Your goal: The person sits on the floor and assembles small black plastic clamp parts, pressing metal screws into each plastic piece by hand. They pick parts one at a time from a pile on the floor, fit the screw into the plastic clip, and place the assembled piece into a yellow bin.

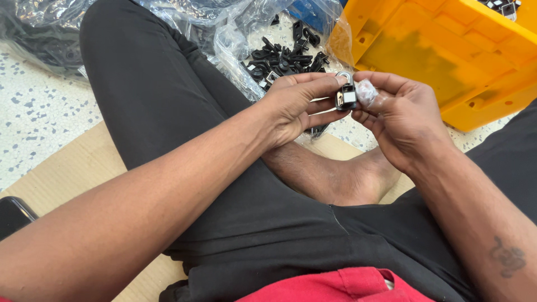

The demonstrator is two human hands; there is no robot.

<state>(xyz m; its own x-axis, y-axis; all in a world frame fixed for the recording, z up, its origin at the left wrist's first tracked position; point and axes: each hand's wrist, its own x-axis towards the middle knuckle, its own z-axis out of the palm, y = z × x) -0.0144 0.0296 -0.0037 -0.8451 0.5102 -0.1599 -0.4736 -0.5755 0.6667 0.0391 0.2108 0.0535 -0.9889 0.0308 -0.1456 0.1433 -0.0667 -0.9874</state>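
My left hand (295, 103) pinches a small black padlock (347, 96) with a silver shackle between thumb and fingers. My right hand (398, 114) meets it from the right, its fingertips on the padlock's side, and grips a small crumpled piece of clear plastic wrap (367, 91). Both hands hover above my crossed legs and bare foot (347, 179). Behind the hands a pile of several black padlock parts (285, 59) lies on clear plastic on the floor.
An overturned yellow plastic crate (442, 50) sits at the upper right. Clear plastic bags (212, 22) spread across the speckled floor at the top. I sit on a cardboard sheet (72, 168); a dark phone (14, 215) lies at its left edge.
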